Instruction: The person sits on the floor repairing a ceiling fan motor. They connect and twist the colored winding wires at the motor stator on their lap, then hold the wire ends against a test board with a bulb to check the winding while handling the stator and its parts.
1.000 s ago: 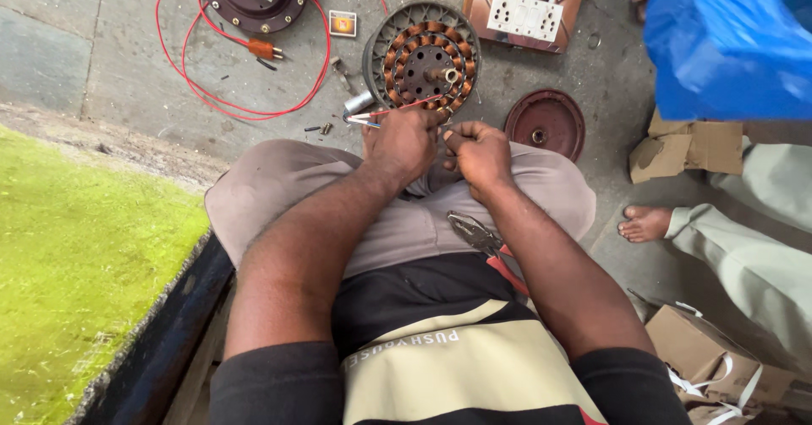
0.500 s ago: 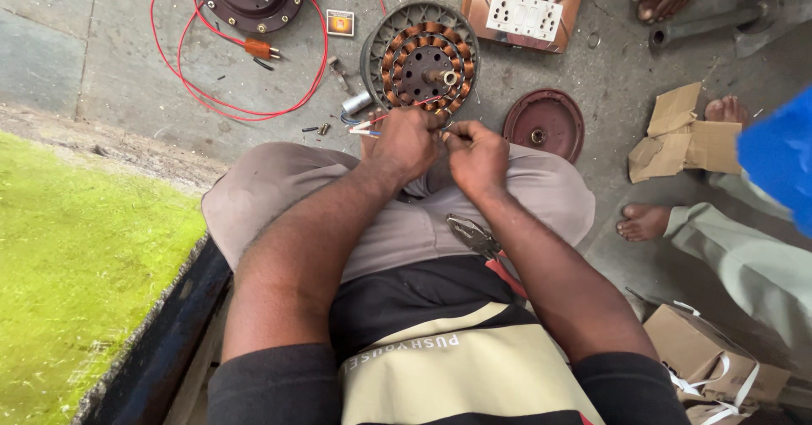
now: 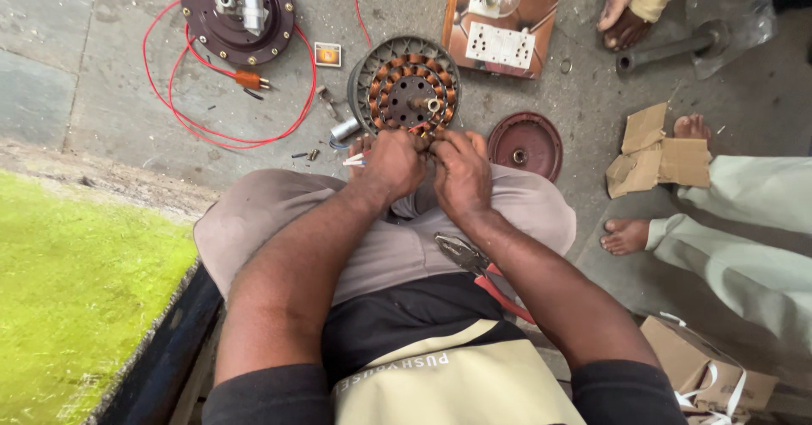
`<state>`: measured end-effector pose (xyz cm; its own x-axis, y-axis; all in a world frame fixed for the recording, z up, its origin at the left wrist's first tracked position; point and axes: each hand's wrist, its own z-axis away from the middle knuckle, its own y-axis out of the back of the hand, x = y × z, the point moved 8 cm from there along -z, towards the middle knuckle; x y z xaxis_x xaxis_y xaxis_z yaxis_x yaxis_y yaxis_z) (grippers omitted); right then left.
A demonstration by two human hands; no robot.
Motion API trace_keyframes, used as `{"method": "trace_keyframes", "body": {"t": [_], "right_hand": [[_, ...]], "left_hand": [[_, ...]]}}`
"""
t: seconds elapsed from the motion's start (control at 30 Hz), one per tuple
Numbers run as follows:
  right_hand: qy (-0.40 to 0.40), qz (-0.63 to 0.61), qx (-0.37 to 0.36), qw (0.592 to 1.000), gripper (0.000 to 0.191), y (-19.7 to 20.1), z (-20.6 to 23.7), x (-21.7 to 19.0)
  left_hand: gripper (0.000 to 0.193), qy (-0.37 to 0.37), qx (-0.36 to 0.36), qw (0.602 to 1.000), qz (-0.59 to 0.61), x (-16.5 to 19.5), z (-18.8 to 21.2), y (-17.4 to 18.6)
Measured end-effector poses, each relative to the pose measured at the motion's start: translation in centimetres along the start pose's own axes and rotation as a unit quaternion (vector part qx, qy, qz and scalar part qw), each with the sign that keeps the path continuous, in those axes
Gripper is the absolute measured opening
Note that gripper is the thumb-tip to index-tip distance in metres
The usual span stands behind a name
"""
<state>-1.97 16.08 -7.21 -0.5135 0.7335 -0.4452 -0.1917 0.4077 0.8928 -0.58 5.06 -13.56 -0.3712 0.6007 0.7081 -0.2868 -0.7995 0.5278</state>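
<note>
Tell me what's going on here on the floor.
A seated person has both hands at the near edge of a round motor stator with copper windings. The left hand and right hand are closed side by side, fingers working at the coils. Red-handled pliers rest on the lap. A dark red cover, a red wire and a switch board lie nearby.

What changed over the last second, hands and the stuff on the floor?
Little. Both hands, left hand and right hand, stay pressed together at the near edge of the copper-wound motor core; nothing visibly picked up or released. The blue object at top right has gone from view. The view shifted, showing more floor. Red wire, dark round cover and pliers on the lap lie unmoved.
</note>
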Motion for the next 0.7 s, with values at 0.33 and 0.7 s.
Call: {"method": "trace_keyframes", "body": {"t": [0.33, 0.7], "right_hand": [[-0.048, -0.016, -0.015, 0.999, 0.019, -1.0, 0.5, 1.4], [-0.297, -0.084, -0.020, 0.951, 0.027, -4.1, 2.3, 7.1]], "left_hand": [[0.027, -0.005, -0.023, 1.000, 0.004, 1.0, -0.5, 0.5], [0.029, 0.161, -0.103, 0.981, 0.033, 1.0, 1.7, 3.1]]}}
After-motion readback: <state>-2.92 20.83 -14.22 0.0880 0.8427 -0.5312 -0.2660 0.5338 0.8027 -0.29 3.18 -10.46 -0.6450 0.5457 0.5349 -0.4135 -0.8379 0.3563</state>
